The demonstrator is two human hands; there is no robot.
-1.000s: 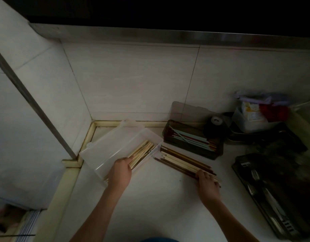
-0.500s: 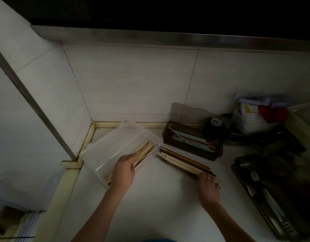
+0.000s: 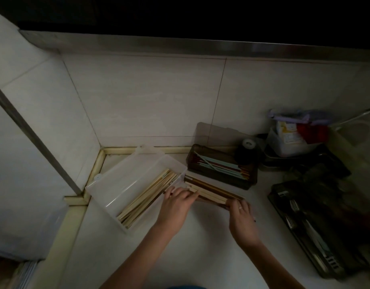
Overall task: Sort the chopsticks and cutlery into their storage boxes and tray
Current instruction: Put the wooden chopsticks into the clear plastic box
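Observation:
A loose bundle of brown and pale chopsticks (image 3: 213, 190) lies on the white counter between my hands. My left hand (image 3: 175, 202) holds its left end, fingers curled over the sticks. My right hand (image 3: 241, 212) covers the right end, fingers bent over the tips. To the left stands a clear plastic box (image 3: 117, 184) with its lid open, holding several pale wooden chopsticks (image 3: 150, 192). Behind the bundle, a dark tinted box (image 3: 250, 180) holds light blue and red chopsticks (image 3: 219, 165). At the right, a dark cutlery tray (image 3: 284, 205) holds forks and other cutlery (image 3: 294, 207).
The counter meets tiled walls at the back and left, with a raised pale edge strip (image 3: 96, 167) in the corner. A black jar (image 3: 247, 152) and a tub of packets (image 3: 292, 134) stand at the back right. Dim light hides details at the right.
My left hand left the clear box and moved right onto the left end of the loose bundle. My right hand stayed on the right end, and the bundle now lies squared up.

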